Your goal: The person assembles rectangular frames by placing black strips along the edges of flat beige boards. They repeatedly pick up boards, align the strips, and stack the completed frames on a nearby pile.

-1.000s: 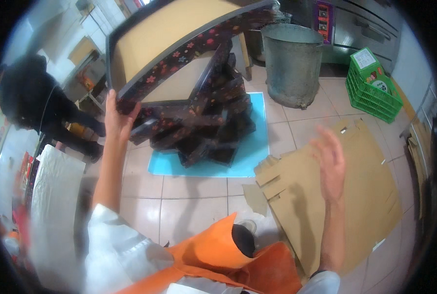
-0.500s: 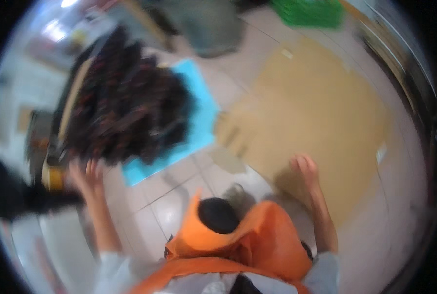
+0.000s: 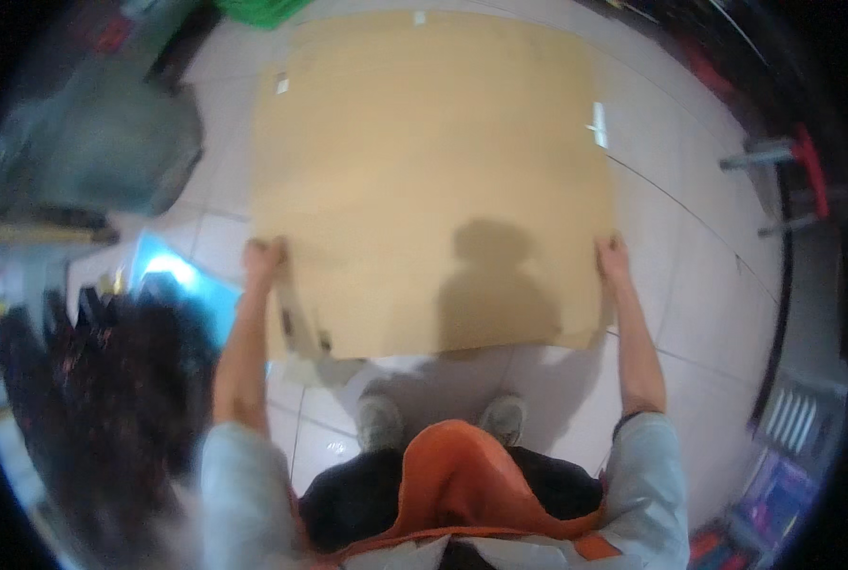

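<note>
Cardboard sheet (image 3: 433,180), large, flat, tan and roughly rectangular, is shown spread over the pale tiled floor (image 3: 699,285), filling the upper middle of the head view. It is gripped at its two near corners. The left hand (image 3: 264,258) is seen curled over the sheet's left edge, fingers closed on the board; the right hand (image 3: 612,258) is likewise clamped on the right edge, thumb and fingers pinching the cardboard between them. Both bare forearms are extended forward from light short sleeves. A shadow of the head and shoulders is cast on the near part of the sheet.

A narrow folded flap of cardboard (image 3: 300,328) is seen just below the left hand, beside the sheet's near left corner. Two pale shoes (image 3: 443,418) are planted on the tiles just short of the sheet's near edge, and an orange apron (image 3: 462,484) is visible below them.

To the left, a dark, patterned, blurred pile (image 3: 110,380) is shown, its make-up not being distinguishable, resting on a bright light-blue mat (image 3: 172,275) near the left forearm. A grey metal bin (image 3: 101,142), blurred, is placed at upper left, well apart from the hands, though close to the sheet's far left edge. A green crate (image 3: 253,9) is partly seen at the top edge. At the right rim, a grey stand with red parts (image 3: 794,180) is shown.
</note>
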A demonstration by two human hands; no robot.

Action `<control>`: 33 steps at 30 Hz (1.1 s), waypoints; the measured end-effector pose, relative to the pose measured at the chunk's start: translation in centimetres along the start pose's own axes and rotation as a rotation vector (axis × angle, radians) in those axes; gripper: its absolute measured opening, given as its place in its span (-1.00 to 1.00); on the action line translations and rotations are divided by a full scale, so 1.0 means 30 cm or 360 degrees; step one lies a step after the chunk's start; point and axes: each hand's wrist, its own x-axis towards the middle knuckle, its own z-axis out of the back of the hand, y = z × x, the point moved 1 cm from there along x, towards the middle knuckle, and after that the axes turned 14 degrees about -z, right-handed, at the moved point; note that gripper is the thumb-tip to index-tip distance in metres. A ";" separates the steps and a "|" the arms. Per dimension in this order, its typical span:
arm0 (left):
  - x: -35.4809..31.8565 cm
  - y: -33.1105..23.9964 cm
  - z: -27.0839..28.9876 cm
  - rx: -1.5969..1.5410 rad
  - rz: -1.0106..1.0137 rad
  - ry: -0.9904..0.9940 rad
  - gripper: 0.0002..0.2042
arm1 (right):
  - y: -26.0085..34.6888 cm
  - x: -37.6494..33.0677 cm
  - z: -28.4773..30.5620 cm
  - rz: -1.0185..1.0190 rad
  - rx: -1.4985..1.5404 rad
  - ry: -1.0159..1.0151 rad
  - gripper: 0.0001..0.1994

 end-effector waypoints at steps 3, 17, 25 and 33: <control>0.016 0.042 -0.009 0.0043 0.0028 -0.0243 -0.62 | 0.023 -0.090 0.013 0.0027 0.0287 0.0142 -0.55; -0.395 -0.049 0.319 -0.1304 0.0151 0.0498 -0.61 | -0.142 -0.429 0.317 -0.0381 0.0719 0.1060 -0.57; -0.501 0.074 -0.066 0.0531 -0.0660 -0.0353 -0.61 | -0.003 -0.680 0.063 0.0164 -0.0605 0.0027 -0.43; -0.470 -0.021 -0.096 -0.0996 -0.0056 -0.0208 -0.47 | -0.108 -0.579 -0.046 0.0337 -0.0232 -0.0062 -0.41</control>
